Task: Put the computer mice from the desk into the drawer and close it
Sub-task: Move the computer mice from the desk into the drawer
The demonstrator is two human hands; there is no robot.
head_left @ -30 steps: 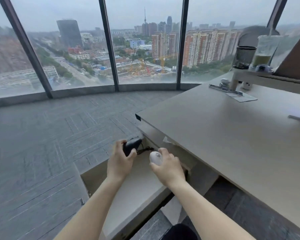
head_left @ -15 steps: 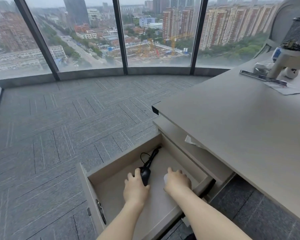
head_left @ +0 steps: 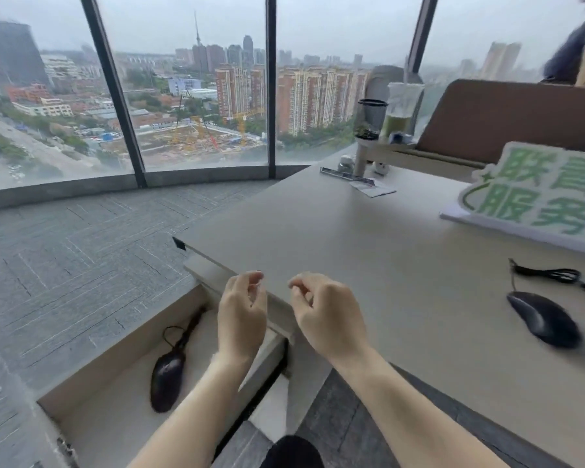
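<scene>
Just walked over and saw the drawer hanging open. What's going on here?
A person is clearing computer mice off the desk into the open drawer. One black wired mouse in the drawer lies there already. Both hands are empty right now: the left hand is raised above the drawer's inner edge, the right hand is over the desk's near edge. Another black mouse on the desk waits to the right with its cable, beside a green-lettered sign. The drawer is not yet closed.

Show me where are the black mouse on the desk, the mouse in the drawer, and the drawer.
black mouse on the desk (head_left: 543,319), head view, its back.
mouse in the drawer (head_left: 167,380), head view, its body.
drawer (head_left: 115,417), head view, bare floor.
</scene>
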